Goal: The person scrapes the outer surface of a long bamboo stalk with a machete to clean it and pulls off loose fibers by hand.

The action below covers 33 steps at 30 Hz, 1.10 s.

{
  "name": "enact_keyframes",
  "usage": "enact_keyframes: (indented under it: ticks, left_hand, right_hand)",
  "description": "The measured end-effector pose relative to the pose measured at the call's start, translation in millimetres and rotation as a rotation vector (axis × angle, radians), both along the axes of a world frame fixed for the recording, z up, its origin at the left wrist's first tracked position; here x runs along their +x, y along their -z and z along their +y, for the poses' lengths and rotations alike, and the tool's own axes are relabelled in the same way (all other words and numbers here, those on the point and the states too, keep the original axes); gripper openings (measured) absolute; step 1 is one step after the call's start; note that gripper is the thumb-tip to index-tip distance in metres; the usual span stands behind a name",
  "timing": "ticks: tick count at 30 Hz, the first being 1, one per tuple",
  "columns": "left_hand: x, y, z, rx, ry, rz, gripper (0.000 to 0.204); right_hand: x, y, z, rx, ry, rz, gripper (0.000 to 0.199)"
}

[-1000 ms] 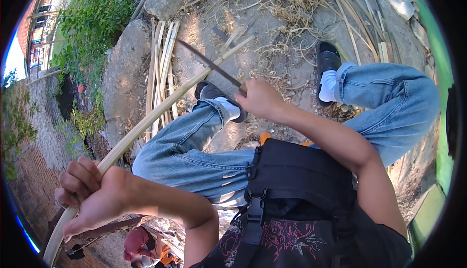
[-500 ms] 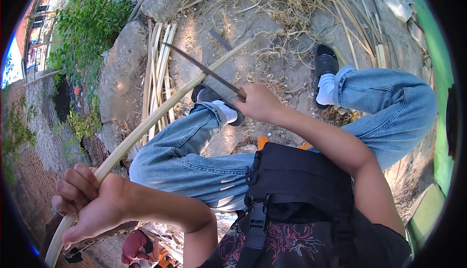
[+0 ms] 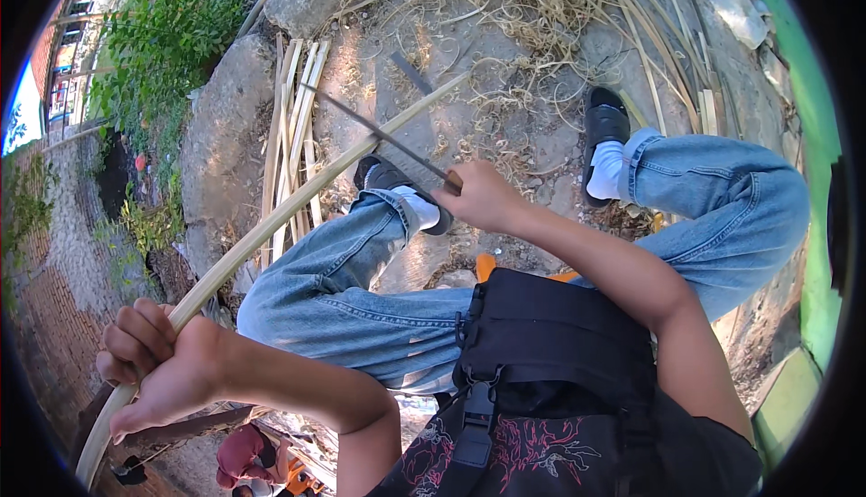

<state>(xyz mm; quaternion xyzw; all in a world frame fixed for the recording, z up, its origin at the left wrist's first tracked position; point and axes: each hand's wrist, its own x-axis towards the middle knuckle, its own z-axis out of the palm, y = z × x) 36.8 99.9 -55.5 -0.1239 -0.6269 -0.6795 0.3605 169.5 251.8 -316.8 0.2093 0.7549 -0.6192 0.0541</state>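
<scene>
My left hand [image 3: 153, 366] grips the near end of a long pale bamboo strip [image 3: 298, 195] that runs up and to the right across my left knee. My right hand [image 3: 483, 197] is closed on the handle of a long thin knife [image 3: 374, 129]. The blade lies across the strip near its far part, pointing up-left. I sit with both legs in blue jeans and black shoes over white socks.
A bundle of split bamboo strips [image 3: 293, 127] lies on the stone ground left of my feet. Dry shavings [image 3: 532, 10] cover the ground ahead. Green plants [image 3: 153, 46] grow at left, a green wall [image 3: 812, 136] stands at right. Another person in a red cap [image 3: 244, 456] is below.
The knife blade has slid a little farther out along the strip. My left hand has shifted slightly, still holding the strip's end.
</scene>
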Motion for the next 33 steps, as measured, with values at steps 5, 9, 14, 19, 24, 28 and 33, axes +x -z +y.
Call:
enact_keyframes:
  ticks: [5, 9, 14, 19, 24, 28, 33]
  left_hand:
    - [0, -1, 3, 0.016, -0.023, -0.005, 0.066]
    - [-3, 4, 0, 0.069, -0.025, -0.024, 0.061]
    - [0, -2, 2, 0.080, 0.034, -0.010, 0.060]
    - [1, 1, 10, 0.070, -0.019, -0.016, 0.061]
    - [-1, -3, 8, 0.068, 0.006, -0.015, 0.061]
    - [-6, 3, 5, 0.052, 0.055, -0.015, 0.061]
    - [-6, -2, 5, 0.021, 0.057, 0.021, 0.063]
  right_hand:
    - [20, 53, 21, 0.060, 0.018, -0.164, 0.028]
    - [5, 51, 14, 0.160, 0.006, -0.254, 0.025]
    - [11, 29, 8, 0.092, -0.036, 0.003, 0.027]
    - [5, 69, 34, 0.197, 0.034, -0.379, 0.024]
    - [4, 16, 6, 0.036, -0.046, -0.043, 0.026]
    - [27, 99, 49, 0.125, 0.084, -0.390, 0.026]
    - [-7, 28, 4, 0.094, 0.035, -0.009, 0.023]
